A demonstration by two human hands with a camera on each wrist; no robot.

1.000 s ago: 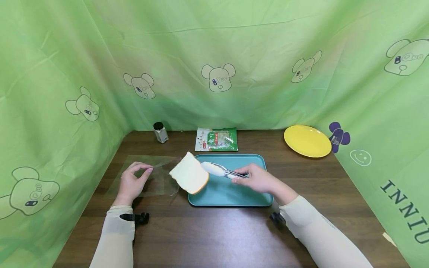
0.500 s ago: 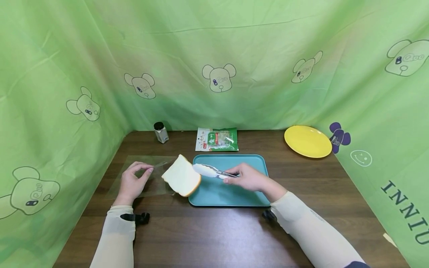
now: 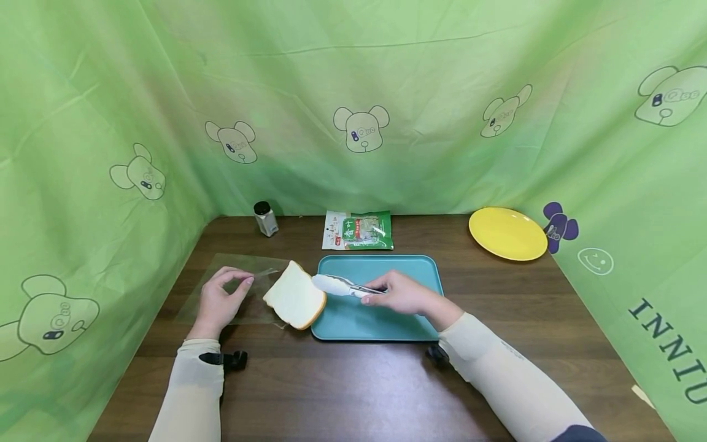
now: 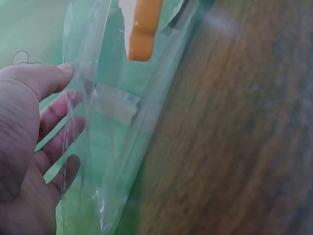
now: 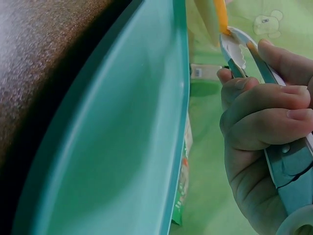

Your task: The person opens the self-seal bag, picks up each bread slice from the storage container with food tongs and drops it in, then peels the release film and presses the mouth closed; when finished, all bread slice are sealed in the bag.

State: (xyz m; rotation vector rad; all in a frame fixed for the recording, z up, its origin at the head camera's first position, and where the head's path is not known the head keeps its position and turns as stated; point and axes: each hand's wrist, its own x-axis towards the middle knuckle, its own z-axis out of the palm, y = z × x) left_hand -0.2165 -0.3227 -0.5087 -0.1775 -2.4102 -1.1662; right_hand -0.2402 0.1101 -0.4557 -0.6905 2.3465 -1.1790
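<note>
My left hand (image 3: pixel 218 301) pinches the upper edge of a clear plastic bag (image 3: pixel 262 312) between thumb and fingers, lifting that edge off the table. In the left wrist view the bag's film (image 4: pixel 110 142) stands open, and the orange crust of a bread slice (image 4: pixel 143 36) shows at its far end. My right hand (image 3: pixel 405 294) grips tongs (image 3: pixel 334 285) with white tips. Those tips (image 5: pixel 234 51) pinch the edge of the bread slice (image 3: pixel 295 298), which tilts at the bag's mouth, beside the tray's left side. Whether the slice's corner is inside the bag is hard to tell.
A blue-green tray (image 3: pixel 359 322) lies under the right hand. Behind it is a green and white seasoning packet (image 3: pixel 358 231). A jar with a black lid (image 3: pixel 266 219) stands back left, and a yellow plate (image 3: pixel 507 233) lies back right. Green cloth surrounds the table.
My right hand has moved left and slightly down with the tongs, carrying the bread slice off the tray toward the bag. The left hand has stayed nearly still, holding the bag's edge.
</note>
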